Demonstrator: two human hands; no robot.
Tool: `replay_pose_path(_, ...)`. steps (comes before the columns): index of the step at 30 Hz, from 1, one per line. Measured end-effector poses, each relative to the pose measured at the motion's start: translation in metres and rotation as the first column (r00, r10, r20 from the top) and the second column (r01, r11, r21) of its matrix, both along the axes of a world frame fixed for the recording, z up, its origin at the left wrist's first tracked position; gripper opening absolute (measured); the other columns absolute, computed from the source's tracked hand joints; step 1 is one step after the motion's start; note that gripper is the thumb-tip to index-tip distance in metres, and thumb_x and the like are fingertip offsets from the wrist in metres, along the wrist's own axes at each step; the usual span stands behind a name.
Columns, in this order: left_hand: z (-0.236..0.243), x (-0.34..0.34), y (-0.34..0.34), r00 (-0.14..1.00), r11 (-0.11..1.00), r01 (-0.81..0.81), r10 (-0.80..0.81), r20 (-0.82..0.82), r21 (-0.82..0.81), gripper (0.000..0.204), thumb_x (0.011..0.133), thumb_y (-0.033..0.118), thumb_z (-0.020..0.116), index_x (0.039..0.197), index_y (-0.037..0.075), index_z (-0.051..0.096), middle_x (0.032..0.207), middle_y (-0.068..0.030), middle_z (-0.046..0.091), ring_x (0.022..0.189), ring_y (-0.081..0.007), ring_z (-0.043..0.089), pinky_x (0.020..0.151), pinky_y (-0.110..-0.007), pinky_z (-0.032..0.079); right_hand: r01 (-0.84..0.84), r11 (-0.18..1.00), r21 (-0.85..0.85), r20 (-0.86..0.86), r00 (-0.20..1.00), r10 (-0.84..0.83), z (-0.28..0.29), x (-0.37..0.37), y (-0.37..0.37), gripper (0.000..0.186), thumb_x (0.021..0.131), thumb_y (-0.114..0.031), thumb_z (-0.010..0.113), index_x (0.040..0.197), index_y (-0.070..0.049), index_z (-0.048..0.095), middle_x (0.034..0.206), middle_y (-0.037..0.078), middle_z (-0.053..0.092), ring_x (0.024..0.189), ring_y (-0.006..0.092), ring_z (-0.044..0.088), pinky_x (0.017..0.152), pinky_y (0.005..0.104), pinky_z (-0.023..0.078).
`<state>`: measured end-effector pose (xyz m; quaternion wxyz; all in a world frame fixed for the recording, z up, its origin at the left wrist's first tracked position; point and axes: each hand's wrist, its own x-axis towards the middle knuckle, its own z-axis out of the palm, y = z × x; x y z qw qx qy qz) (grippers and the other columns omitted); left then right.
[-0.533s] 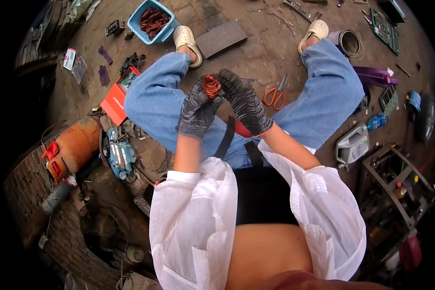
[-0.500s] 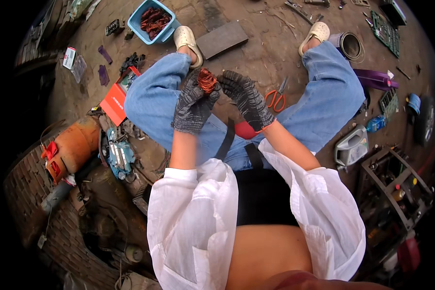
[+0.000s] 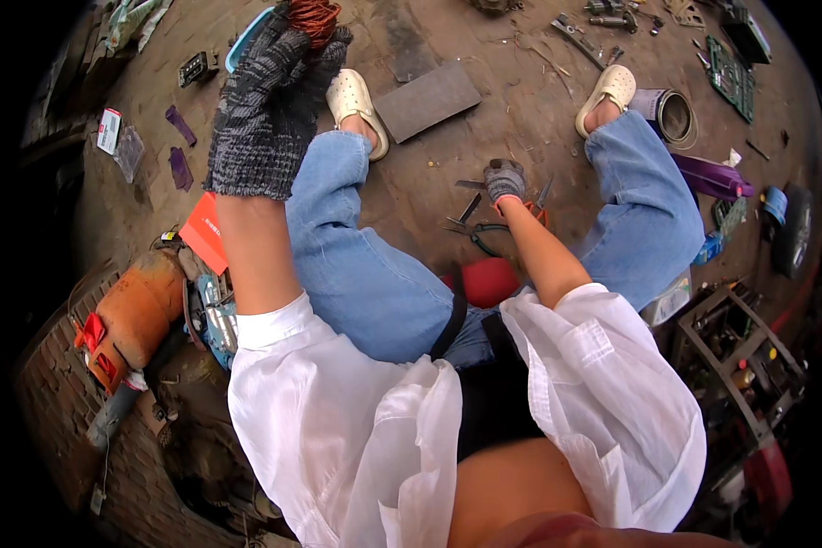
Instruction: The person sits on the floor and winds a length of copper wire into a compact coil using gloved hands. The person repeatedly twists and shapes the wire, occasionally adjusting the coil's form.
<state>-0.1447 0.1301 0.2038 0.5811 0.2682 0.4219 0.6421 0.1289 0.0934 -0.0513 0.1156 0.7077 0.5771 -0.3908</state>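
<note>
My left hand [image 3: 269, 110], in a dark grey knitted glove, is raised at the upper left. Its fingers are closed round a bundle of reddish copper wire [image 3: 314, 20]. Low between my legs is my gloved right hand [image 3: 504, 179], curled over the floor, and what its fingers hold, if anything, is hidden. Just beside its wrist lie orange-handled scissors [image 3: 542, 216], partly covered. Dark-handled pliers [image 3: 475, 235] and a dark flat blade-like tool [image 3: 470, 206] rest to its left.
Behind my left hand a light blue tub [image 3: 240, 44] is mostly hidden. A grey rectangular block [image 3: 428, 101] lies between my feet. An open tin can [image 3: 674, 119] stands by my right foot. An orange gas cylinder [image 3: 142, 304] is at left, a metal frame [image 3: 738, 352] at right.
My left hand has lifted the wire bundle up and left, towards the blue tub. My right hand has parted from it and gone down to the floor by the tools. Pliers now show.
</note>
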Motion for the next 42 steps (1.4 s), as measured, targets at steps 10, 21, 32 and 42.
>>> replay_pose_path(10,-0.033,0.002,-0.026,0.976,0.976,-0.216,0.216,0.029,0.008,0.037,0.077,-0.002,0.059,0.112,-0.004,0.049,0.112,-0.0135,0.053,0.098,-0.0207,0.055,0.082,-0.028,0.049,0.267,0.950,0.165,0.301,0.903,-0.306,-0.156,0.013,0.018,0.042,0.070,-0.044,0.061,0.096,-0.011,0.066,0.101,0.016,0.061,0.094,0.0312,0.058,0.083,0.0391,0.044)
replay_pose_path(21,-0.027,0.001,-0.061,0.933,0.959,-0.238,0.182,-0.312,-0.154,0.039,0.077,0.001,0.060,0.114,-0.001,0.048,0.110,-0.0122,0.054,0.095,-0.0210,0.056,0.080,-0.027,0.049,0.586,0.756,0.292,0.382,0.653,-0.654,-0.194,-0.025,0.030,0.038,0.068,-0.043,0.063,0.087,-0.010,0.066,0.091,0.015,0.063,0.084,0.0302,0.061,0.075,0.0370,0.048)
replay_pose_path(32,-0.021,0.012,-0.062,0.889,0.963,-0.231,0.150,-0.433,-0.140,0.041,0.077,0.003,0.060,0.116,0.001,0.048,0.107,-0.0109,0.056,0.093,-0.0213,0.057,0.078,-0.027,0.049,0.294,0.953,0.076,0.325,0.896,-0.302,-0.143,-0.028,0.043,0.035,0.071,-0.037,0.056,0.086,-0.008,0.066,0.087,0.015,0.064,0.082,0.0313,0.061,0.074,0.0387,0.047)
replay_pose_path(42,-0.002,0.048,-0.027,0.556,0.959,-0.278,0.123,-0.822,-0.045,0.043,0.078,0.005,0.061,0.118,0.003,0.047,0.104,-0.0098,0.057,0.090,-0.0216,0.057,0.076,-0.027,0.050,0.612,0.691,0.385,-0.373,0.788,-0.490,-0.167,0.099,0.054,0.015,0.073,-0.018,0.064,0.076,-0.004,0.063,0.066,0.006,0.061,0.056,0.0158,0.054,0.052,0.0284,0.042)
